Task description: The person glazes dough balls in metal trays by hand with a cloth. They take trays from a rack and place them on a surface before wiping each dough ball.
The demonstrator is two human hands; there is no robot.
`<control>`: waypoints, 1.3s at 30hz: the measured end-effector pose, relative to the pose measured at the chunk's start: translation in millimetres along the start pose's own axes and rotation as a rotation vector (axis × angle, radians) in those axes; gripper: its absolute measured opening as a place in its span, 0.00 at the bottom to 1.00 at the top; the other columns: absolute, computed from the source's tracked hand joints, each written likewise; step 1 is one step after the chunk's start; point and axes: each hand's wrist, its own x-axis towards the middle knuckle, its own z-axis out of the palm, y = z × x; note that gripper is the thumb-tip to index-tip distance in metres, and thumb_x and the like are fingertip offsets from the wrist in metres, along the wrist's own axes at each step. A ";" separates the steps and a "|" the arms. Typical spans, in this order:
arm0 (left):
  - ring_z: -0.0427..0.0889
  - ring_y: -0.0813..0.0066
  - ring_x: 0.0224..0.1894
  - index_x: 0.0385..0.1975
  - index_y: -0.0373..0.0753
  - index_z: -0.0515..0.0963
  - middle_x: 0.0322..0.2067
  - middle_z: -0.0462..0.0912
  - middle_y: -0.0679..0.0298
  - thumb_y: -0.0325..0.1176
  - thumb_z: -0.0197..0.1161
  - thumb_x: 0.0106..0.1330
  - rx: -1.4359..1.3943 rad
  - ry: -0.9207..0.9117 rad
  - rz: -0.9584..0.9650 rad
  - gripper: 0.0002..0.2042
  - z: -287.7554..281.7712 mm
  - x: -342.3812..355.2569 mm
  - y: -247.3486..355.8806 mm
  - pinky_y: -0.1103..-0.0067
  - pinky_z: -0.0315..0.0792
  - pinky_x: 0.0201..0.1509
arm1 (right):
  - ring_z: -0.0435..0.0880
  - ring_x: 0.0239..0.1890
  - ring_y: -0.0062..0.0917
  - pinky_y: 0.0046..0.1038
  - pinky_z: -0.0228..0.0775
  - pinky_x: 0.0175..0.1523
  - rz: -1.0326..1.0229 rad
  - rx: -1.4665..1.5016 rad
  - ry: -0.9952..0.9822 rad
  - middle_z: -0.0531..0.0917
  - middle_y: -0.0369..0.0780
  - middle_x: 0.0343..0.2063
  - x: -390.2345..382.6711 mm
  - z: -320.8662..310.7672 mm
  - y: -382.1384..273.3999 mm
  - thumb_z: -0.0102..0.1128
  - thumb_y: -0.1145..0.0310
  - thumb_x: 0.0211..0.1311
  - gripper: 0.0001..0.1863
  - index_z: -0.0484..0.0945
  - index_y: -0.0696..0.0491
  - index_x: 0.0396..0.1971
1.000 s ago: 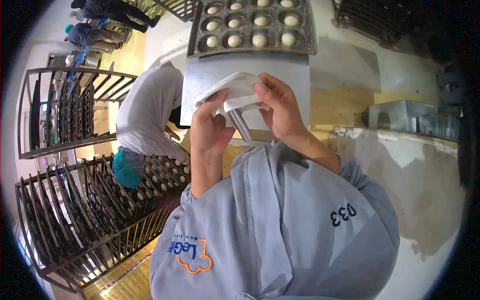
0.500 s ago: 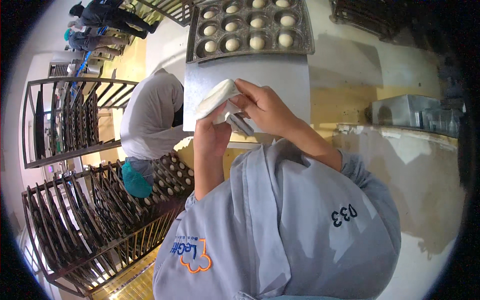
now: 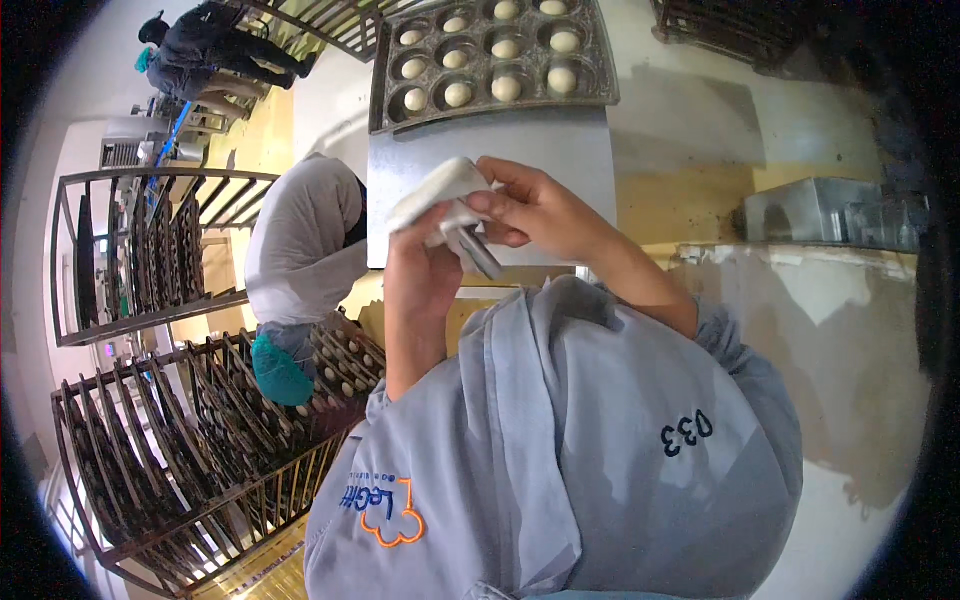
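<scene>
Over the near part of a pale metal table (image 3: pixel 540 150), both hands are closed on a soft white piece that looks like a folded cloth (image 3: pixel 440 190). My left hand (image 3: pixel 423 268) grips it from below, with the fingers partly hidden behind it. Thumb and fingers of my right hand (image 3: pixel 540 208) pinch its right edge. A narrow grey, metal-looking strip (image 3: pixel 480 252) sticks out beneath the cloth between the hands; its other end is covered. On the table's far side lies a dark tray (image 3: pixel 400 125) with round cups, each with a pale dough ball (image 3: pixel 506 88).
At the left a person in a grey top and green cap (image 3: pixel 283 370) bends beside a rack (image 3: pixel 130 545) of upright-looking trays. Another rack (image 3: pixel 70 250) stands behind. Two people (image 3: pixel 235 45) are far left. On the right, a metal box (image 3: pixel 800 212) sits on a ledge.
My right hand has shifted slightly on the white cloth, and more of the grey strip shows below it. The view has moved a little; the person at left remains bent over.
</scene>
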 end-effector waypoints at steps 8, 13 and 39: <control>0.74 0.74 0.38 0.41 0.42 0.74 0.30 0.73 0.68 0.44 0.40 0.72 -0.449 0.065 -0.003 0.16 -2.6 28.1 -17.7 0.75 0.70 0.47 | 0.77 0.44 0.23 0.24 0.69 0.51 -0.251 0.538 0.302 0.78 0.41 0.40 10.0 25.5 12.1 0.53 0.78 0.61 0.25 0.60 0.52 0.58; 0.72 0.70 0.47 0.50 0.41 0.69 0.42 0.74 0.66 0.48 0.37 0.72 -0.371 0.110 -0.042 0.20 -5.3 33.1 -28.1 0.71 0.63 0.57 | 0.76 0.42 0.21 0.23 0.68 0.51 -0.191 0.106 0.595 0.76 0.40 0.39 5.9 26.5 25.3 0.50 0.75 0.63 0.19 0.62 0.54 0.54; 0.69 0.75 0.51 0.54 0.36 0.66 0.50 0.72 0.63 0.49 0.55 0.66 0.253 0.434 0.260 0.25 -23.9 32.3 -26.3 0.75 0.59 0.55 | 0.70 0.26 0.13 0.17 0.62 0.31 -0.318 -0.525 0.580 0.74 0.32 0.25 -8.2 -19.4 -16.2 0.53 0.63 0.63 0.14 0.77 0.53 0.43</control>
